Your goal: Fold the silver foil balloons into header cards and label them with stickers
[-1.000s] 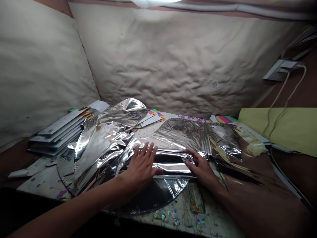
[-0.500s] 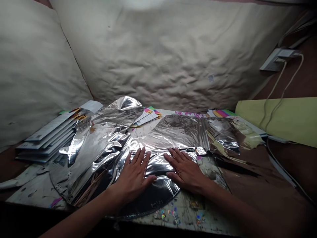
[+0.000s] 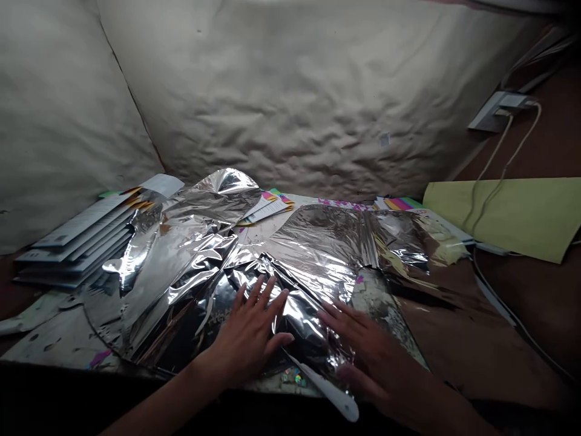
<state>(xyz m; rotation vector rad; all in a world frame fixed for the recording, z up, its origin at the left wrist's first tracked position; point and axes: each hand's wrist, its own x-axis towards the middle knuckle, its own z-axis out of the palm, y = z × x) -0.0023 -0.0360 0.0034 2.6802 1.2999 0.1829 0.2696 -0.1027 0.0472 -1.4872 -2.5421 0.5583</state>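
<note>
Foil sheet (image 3: 302, 312) lies beneath the widely spread fingers of the left hand (image 3: 247, 339) and reaches the right hand (image 3: 374, 354), its fingers straightened, blurred. Judged light, limp, slick, easily creased; best gripped at opposite edges, outward of the fingertips.

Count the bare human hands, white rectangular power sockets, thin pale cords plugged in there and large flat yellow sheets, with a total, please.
Bare human hands: 2 (left hand, right hand)
White rectangular power socket: 1
Thin pale plugged-in cords: 2
Large flat yellow sheet: 1
Total: 6
</note>
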